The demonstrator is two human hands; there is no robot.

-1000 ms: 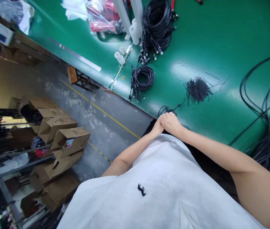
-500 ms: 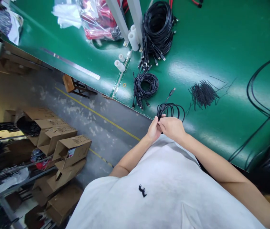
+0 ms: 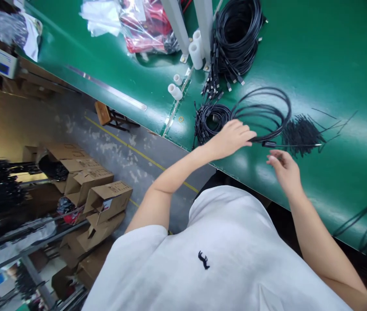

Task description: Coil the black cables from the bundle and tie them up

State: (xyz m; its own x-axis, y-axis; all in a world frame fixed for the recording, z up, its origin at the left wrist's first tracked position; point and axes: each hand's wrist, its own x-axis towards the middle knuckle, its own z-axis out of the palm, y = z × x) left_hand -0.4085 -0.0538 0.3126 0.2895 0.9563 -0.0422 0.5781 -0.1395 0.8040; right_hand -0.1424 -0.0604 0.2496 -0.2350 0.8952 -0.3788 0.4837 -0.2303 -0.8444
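Observation:
My left hand (image 3: 231, 137) is stretched out over the green table (image 3: 316, 52) and pinches a coiled black cable (image 3: 264, 110) whose loops hang out past my fingers. My right hand (image 3: 283, 170) hovers just to the right and nearer me, fingers loosely curled, holding nothing I can see. A smaller bundle of black cables (image 3: 211, 119) lies right beside my left hand. A pile of short black twist ties (image 3: 301, 129) lies just beyond my right hand.
A large heap of coiled black cables (image 3: 237, 36) sits at the back by two white posts (image 3: 186, 26) and white rollers (image 3: 196, 54). Red items in plastic bags (image 3: 144, 21) lie at back left. Cardboard boxes (image 3: 99, 194) stand on the floor to the left.
My hands were together at the table edge with the small coil. Now they have parted, the left has moved forward and right with the coil, which has opened into wider loops.

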